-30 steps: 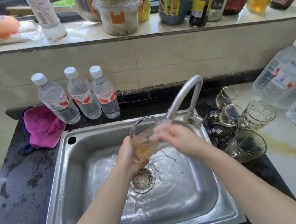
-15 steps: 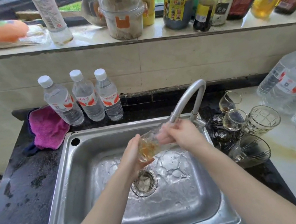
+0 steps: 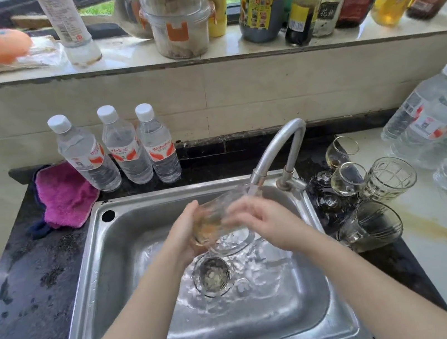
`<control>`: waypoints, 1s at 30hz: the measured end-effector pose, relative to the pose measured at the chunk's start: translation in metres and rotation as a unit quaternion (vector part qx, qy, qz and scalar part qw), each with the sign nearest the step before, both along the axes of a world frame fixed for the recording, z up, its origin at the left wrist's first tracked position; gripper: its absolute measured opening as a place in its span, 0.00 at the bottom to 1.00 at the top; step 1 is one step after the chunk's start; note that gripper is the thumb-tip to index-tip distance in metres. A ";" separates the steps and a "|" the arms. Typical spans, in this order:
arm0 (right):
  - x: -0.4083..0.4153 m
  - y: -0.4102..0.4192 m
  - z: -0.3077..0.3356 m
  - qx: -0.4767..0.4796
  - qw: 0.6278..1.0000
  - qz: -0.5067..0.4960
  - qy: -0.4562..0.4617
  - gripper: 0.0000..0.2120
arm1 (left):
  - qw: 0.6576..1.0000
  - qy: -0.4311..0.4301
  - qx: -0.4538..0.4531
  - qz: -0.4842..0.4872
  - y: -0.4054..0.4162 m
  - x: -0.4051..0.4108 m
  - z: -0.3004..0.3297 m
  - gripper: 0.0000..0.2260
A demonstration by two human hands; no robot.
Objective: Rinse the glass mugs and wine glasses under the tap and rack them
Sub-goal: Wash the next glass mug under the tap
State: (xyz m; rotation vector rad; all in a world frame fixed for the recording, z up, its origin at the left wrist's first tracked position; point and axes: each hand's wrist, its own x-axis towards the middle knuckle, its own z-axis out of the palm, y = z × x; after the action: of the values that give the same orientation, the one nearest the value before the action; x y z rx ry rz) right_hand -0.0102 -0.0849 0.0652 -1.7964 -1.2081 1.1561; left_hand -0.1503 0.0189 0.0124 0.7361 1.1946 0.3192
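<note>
— Glasses [image 3: 377,189] right of the sink [image 3: 108,263]: how many?
— Five. A sixth, a mug [image 3: 218,217], is tilted under the tap [image 3: 277,146].
— Held?
— Left hand [image 3: 182,234] cups its base, fingers curled; right hand [image 3: 265,221] wraps its side.
— Bottles [image 3: 125,149]?
— Three behind.

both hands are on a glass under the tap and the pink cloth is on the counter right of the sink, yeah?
Not quite. In the head view the pink cloth lies left of the sink, not right. The left hand and right hand do hold the glass under the tap.
</note>
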 end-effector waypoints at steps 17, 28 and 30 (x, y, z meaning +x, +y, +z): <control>0.009 0.006 0.007 0.004 0.990 -0.064 0.126 0.13 | 0.993 -0.097 -0.043 0.043 -0.017 0.006 -0.012 0.16; 0.013 0.033 -0.028 -0.165 0.945 0.249 0.137 0.21 | 0.989 -0.116 -0.046 -0.079 -0.017 -0.012 -0.004 0.13; 0.012 0.033 -0.038 -0.194 0.882 0.142 0.406 0.20 | 0.987 -0.154 -0.004 -0.050 -0.018 -0.019 -0.005 0.12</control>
State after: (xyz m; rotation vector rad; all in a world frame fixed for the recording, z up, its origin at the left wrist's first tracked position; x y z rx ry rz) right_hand 0.0013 -0.0522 0.0269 -1.1402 -0.7584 2.1588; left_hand -0.1688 0.0008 0.0070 0.7092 0.8643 0.3312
